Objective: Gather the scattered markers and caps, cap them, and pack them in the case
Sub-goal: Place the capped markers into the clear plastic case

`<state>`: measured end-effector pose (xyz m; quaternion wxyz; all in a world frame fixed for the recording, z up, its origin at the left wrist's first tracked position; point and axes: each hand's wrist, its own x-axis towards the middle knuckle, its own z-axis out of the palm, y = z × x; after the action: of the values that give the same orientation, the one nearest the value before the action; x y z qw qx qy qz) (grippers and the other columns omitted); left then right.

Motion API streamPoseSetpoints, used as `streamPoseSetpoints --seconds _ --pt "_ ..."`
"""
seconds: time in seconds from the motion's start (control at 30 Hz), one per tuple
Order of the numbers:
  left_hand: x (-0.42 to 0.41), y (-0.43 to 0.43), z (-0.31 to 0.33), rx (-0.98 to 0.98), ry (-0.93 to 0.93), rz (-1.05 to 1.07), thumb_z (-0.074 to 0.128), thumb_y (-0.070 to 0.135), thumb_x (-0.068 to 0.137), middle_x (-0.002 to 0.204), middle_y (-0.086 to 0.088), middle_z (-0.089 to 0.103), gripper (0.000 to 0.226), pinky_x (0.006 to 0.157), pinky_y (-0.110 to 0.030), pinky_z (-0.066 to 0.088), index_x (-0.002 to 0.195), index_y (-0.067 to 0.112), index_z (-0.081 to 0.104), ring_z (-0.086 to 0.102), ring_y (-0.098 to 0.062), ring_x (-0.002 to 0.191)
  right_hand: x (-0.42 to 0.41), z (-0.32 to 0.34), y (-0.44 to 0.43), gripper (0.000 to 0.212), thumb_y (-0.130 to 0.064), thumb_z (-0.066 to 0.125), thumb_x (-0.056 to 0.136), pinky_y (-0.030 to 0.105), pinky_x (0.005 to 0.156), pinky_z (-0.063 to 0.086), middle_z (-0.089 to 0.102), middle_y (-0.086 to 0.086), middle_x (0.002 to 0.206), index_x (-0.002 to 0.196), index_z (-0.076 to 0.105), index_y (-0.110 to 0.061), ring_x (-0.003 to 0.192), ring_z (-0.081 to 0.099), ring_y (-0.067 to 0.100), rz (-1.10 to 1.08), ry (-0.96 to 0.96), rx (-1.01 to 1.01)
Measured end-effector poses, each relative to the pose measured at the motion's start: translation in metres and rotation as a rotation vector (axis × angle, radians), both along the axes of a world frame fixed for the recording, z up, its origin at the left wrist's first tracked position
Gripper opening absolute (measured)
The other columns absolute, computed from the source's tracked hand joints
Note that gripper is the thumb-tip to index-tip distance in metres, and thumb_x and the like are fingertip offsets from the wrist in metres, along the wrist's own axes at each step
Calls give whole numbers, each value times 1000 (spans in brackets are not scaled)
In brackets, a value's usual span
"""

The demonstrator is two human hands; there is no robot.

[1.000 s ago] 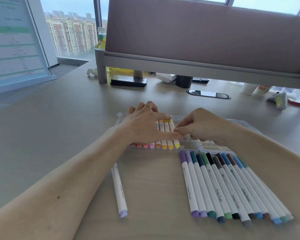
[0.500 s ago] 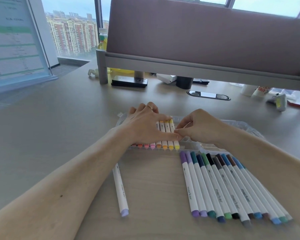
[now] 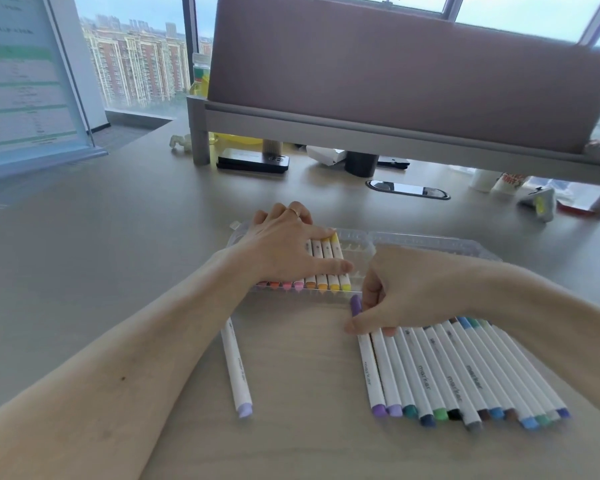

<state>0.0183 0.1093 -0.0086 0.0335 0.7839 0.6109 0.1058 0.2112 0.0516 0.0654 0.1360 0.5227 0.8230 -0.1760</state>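
A clear plastic case point(image 3: 361, 252) lies open on the desk with several capped markers, pink through yellow point(image 3: 326, 268), slotted in its left part. My left hand point(image 3: 284, 247) rests flat on those markers, fingers straight. My right hand point(image 3: 395, 292) has its thumb and fingers on the leftmost, purple-capped marker point(image 3: 369, 368) of a row of several capped markers point(image 3: 465, 379) lying side by side in front of the case. One lavender-capped marker point(image 3: 236, 365) lies alone to the left of the row.
A raised grey shelf with a padded panel point(image 3: 395, 140) spans the back. Under it sit a black box point(image 3: 253, 161), a dark cup point(image 3: 361, 163) and a cable grommet point(image 3: 407, 189). A monitor point(image 3: 25, 74) stands at the far left.
My right hand left the yellow marker in the case and came down to the near row, taking hold of the purple-capped marker. My left hand stayed on the packed markers.
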Motion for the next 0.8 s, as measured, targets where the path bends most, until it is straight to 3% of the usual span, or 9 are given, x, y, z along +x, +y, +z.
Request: streamPoseSetpoints --seconds 0.1,0.17,0.27,0.33,0.4,0.57,0.8 --pt "-1 -1 0 -1 1 2 34 99 70 142 5 40 92 109 -43 26 148 51 45 34 -20 131 -3 -6 1 40 -57 75 81 21 58 44 67 -15 55 64 73 -21 41 51 -4 0 -12 24" --pt "-2 -1 0 -2 6 -1 33 98 71 143 4 39 91 109 -43 26 148 51 45 34 -20 132 -5 -8 -1 43 -53 75 81 18 54 40 60 -15 46 55 66 -21 39 49 -3 16 -10 45" --pt "-3 -1 1 -6 5 -4 30 99 68 141 4 40 96 109 -43 27 148 50 45 35 -21 129 -10 -7 -5 37 -46 73 84 7 41 33 58 -16 43 58 67 -20 39 50 -6 41 -4 45" --pt "-5 -2 1 -5 0 -3 30 100 67 139 4 40 96 108 -42 27 148 50 46 35 -20 127 -11 -5 -6 35 -42 71 85 10 41 34 55 -13 43 59 68 -20 37 47 -1 19 27 6" --pt "-8 -2 2 -3 -5 -4 34 98 69 138 4 41 91 108 -41 27 147 51 47 36 -20 126 -9 0 -2 36 -42 68 87 18 48 38 55 -9 47 63 71 -16 37 43 3 -48 131 -34" --pt "-21 -3 1 -1 -32 14 37 100 67 132 9 40 90 106 -40 26 144 54 48 36 -18 125 2 10 36 35 -35 65 96 20 45 30 77 0 73 83 77 -5 50 45 10 -340 494 -56" --pt "-21 -5 5 -2 -51 0 46 91 76 136 8 41 79 106 -41 28 144 53 48 35 -17 126 -6 -3 67 31 -33 67 96 17 45 35 79 0 74 90 77 -4 54 53 9 -408 459 6"
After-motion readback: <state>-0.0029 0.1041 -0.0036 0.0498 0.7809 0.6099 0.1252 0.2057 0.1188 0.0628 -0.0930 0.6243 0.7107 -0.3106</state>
